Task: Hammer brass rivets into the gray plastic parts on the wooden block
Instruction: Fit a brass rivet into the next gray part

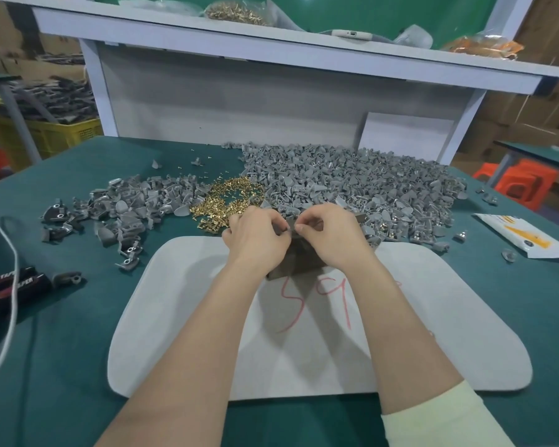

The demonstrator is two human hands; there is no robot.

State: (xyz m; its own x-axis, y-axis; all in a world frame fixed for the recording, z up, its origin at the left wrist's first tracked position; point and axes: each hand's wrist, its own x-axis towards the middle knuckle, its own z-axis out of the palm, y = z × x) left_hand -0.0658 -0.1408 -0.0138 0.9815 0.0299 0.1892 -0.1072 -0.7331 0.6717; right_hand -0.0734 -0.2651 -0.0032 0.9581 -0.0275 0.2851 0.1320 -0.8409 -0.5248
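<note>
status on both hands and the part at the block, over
Left hand and right hand both pinching a gray plastic part over the wooden block. Brass rivets piled just behind. Nothing blocking.

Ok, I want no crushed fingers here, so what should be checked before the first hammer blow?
1. Wooden block rests on the mat: ok.
2. Gray part seated on the block: cannot tell, hands cover it.
3. Rivet set in the part: cannot tell.
4. Brass rivets within reach: ok.
5. Hammer in hand: not ok; left hand and right hand both pinch the part.
</note>
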